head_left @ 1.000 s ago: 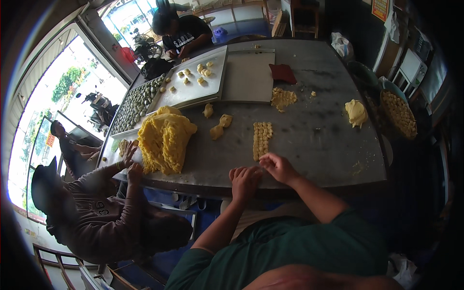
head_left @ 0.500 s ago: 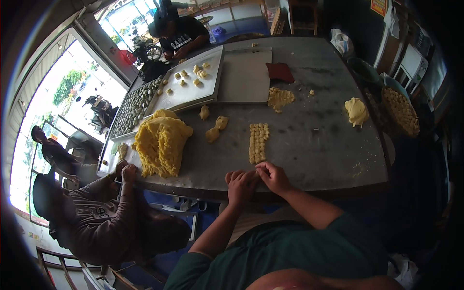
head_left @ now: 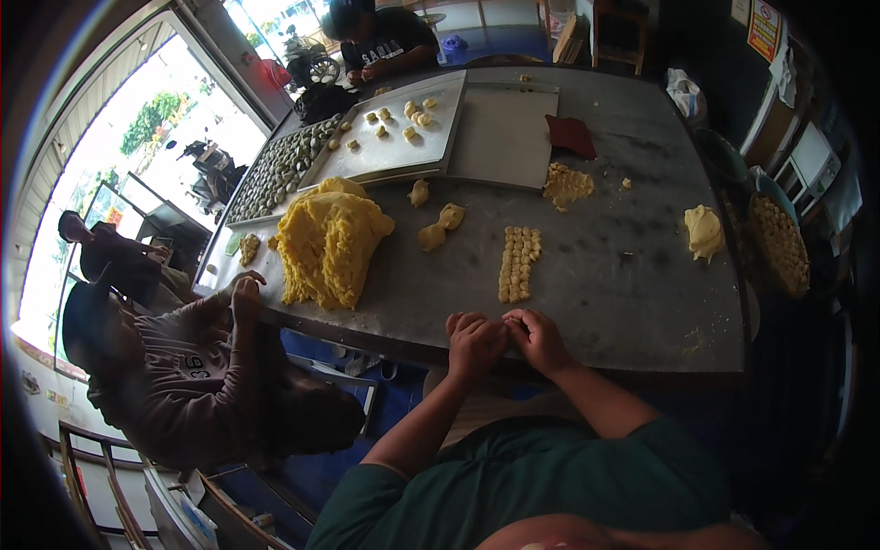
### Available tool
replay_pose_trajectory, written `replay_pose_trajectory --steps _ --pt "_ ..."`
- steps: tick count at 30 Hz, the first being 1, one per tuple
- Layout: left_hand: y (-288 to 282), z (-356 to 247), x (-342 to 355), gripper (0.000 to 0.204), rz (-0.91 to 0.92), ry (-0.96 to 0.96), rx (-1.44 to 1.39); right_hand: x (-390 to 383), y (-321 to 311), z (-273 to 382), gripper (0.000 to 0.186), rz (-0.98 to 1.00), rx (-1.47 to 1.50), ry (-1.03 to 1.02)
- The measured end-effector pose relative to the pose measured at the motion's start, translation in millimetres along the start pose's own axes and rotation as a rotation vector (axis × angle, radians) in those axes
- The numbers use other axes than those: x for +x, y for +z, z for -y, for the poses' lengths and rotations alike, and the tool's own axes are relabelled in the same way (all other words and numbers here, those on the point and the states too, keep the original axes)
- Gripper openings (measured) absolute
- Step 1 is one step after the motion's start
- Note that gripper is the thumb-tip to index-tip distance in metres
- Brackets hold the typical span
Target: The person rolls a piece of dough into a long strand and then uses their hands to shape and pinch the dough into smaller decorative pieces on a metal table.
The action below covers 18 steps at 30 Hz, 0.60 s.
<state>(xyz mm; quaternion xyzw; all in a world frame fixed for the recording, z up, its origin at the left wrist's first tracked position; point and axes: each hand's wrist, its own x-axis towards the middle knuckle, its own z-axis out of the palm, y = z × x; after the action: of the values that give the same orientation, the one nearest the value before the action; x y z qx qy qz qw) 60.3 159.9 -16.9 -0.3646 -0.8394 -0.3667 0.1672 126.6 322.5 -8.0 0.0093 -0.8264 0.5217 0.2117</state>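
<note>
My left hand (head_left: 476, 342) and my right hand (head_left: 541, 341) meet at the table's near edge, fingers curled and pressed together. Whatever they pinch is hidden by the fingers. Just beyond them, a block of small dough pieces (head_left: 520, 264) lies in short rows on the metal table (head_left: 596, 302). To the left rises a large mound of crumbly yellow dough (head_left: 331, 247). Between the mound and the rows are pale dough lumps (head_left: 442, 228). A smooth pale dough ball (head_left: 704, 233) rests at the right, and a flattened dough patch (head_left: 567, 185) farther back.
At the back left, a tray (head_left: 385, 156) holds several small dough balls, beside many greenish rounded pieces (head_left: 284, 171). A dark red sheet (head_left: 571, 137) lies by another tray (head_left: 504, 137). One co-worker (head_left: 192, 367) sits close on my left; another (head_left: 390, 46) works at the far end.
The view has shifted, so the table's contents appear farther right. My hands have drawn slightly back from the dough rows, with fingers still together. The co-worker's hands on my left have moved slightly.
</note>
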Motion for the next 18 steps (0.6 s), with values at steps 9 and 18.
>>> replay_pose_trajectory --steps 9,18 --pt "-9.0 -13.6 3.7 0.013 0.014 -0.028 -0.014 53.8 -15.2 -37.6 0.019 -0.156 -0.353 0.083" --pt "-7.2 -17.3 7.5 0.014 0.06 -0.048 -0.002 92.6 -21.2 -67.0 0.029 -0.049 -0.756 0.238"
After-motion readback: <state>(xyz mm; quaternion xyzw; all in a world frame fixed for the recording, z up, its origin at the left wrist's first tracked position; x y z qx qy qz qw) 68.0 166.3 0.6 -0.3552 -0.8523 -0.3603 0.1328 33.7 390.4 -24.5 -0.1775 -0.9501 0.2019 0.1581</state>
